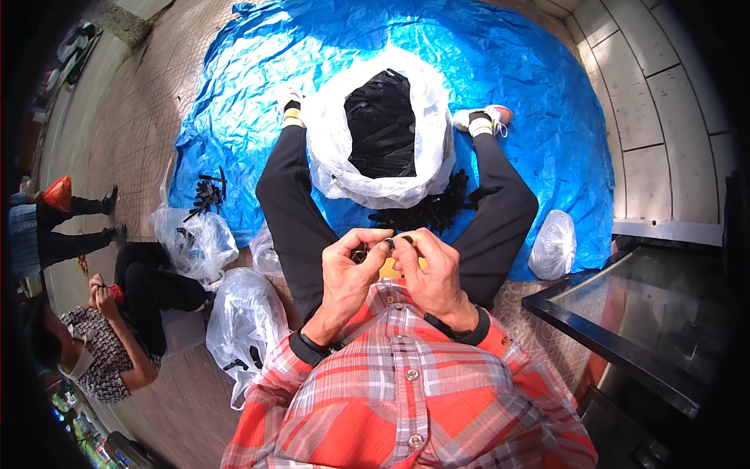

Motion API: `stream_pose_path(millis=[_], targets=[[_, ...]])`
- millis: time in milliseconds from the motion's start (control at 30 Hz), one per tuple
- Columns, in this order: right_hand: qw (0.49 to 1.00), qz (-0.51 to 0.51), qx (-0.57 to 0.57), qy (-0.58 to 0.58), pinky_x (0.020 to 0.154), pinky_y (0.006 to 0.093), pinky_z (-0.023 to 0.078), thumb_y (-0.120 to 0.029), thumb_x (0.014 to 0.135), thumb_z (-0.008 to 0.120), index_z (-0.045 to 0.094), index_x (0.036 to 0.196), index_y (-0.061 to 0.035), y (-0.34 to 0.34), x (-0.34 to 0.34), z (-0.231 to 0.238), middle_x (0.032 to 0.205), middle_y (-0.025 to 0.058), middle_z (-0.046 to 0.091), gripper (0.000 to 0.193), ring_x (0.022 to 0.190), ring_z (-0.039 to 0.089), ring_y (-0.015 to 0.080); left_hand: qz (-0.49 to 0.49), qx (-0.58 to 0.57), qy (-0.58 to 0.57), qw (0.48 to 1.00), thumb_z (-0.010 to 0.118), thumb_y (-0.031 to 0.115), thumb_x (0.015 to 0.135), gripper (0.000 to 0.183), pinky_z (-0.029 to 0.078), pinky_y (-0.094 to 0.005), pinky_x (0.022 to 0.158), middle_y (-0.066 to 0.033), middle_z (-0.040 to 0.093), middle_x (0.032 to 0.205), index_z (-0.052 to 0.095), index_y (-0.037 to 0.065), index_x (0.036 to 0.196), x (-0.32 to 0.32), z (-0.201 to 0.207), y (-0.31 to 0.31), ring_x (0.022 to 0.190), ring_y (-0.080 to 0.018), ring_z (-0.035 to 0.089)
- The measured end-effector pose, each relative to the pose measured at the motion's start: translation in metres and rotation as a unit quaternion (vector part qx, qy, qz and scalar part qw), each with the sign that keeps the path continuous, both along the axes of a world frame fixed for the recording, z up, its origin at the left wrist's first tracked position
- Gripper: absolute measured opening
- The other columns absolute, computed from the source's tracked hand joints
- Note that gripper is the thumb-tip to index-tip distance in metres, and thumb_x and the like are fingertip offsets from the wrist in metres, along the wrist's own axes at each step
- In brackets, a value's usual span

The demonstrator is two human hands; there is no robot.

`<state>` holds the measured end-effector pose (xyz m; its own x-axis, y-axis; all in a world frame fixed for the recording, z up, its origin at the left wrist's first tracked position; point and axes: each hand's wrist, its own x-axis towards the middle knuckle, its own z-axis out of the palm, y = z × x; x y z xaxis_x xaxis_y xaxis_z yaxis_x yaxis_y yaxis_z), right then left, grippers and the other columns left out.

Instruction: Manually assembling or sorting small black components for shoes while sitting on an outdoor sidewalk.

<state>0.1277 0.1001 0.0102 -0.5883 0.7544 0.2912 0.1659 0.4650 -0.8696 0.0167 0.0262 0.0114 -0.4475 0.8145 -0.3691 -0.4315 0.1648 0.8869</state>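
My left hand [349,270] and my right hand [432,273] meet in front of my chest, fingers and thumbs pinched together. Small black pieces show at the fingertips of both; their exact kind is too small to make out. Another dark bit [359,254] sits inside my left fingers. Beyond them, between my legs, stands a white plastic bag [328,160] with its mouth wide and full of black strips [380,125]. A loose heap of similar black strips [430,213] lies at the bag's near side. Something yellow [391,268] shows partly behind my hands.
A blue tarp [500,70] spreads beneath the bag. Clear plastic bags [246,313] stand at left, near a small black pile [207,194]. A tied bag [553,244] and a black-framed glass panel [625,305] are at right. Another person [101,344] sits at far left.
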Motion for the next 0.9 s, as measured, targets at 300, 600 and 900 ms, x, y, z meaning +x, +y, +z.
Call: stream_pose_path(millis=[300, 600, 900], targets=[[0.933, 0.013, -0.353, 0.062, 0.049, 0.0206, 0.047, -0.015, 0.090, 0.052, 0.056, 0.084, 0.0019, 0.004, 0.003, 0.000, 0.067, 0.0057, 0.060, 0.018, 0.056, 0.058, 0.0074, -0.005, -0.006, -0.001, 1.000, 0.060, 0.001, 0.082, 0.013, 0.034, -0.0157, 0.051, 0.0045, 0.052, 0.070, 0.063, 0.000, 0.094, -0.002, -0.003, 0.001, 0.060, -0.0003, 0.043], [0.977, 0.035, 0.203, -0.064, 0.054, 0.0315, 0.047, -0.003, 0.077, 0.060, 0.056, 0.092, 0.0053, -0.008, -0.001, 0.000, 0.074, 0.0142, 0.053, 0.017, 0.065, 0.057, 0.0264, 0.012, -0.006, 0.048, 0.999, 0.059, 0.000, 0.083, 0.014, 0.036, -0.0151, 0.055, 0.0053, 0.051, 0.071, 0.062, -0.001, 0.096, 0.001, -0.010, 0.000, 0.064, -0.0004, 0.044], [0.942, 0.146, 0.274, -0.130, 0.076, 0.0349, 0.049, -0.002, 0.075, 0.060, 0.050, 0.108, 0.0114, 0.006, 0.015, 0.005, 0.098, 0.0200, 0.051, 0.037, 0.087, 0.056, 0.0299, 0.022, 0.026, -0.180, 0.983, 0.056, 0.011, 0.086, 0.017, 0.028, -0.0187, 0.042, 0.0001, 0.051, 0.068, 0.059, -0.002, 0.096, -0.003, 0.001, 0.006, 0.049, -0.0035, 0.034]])
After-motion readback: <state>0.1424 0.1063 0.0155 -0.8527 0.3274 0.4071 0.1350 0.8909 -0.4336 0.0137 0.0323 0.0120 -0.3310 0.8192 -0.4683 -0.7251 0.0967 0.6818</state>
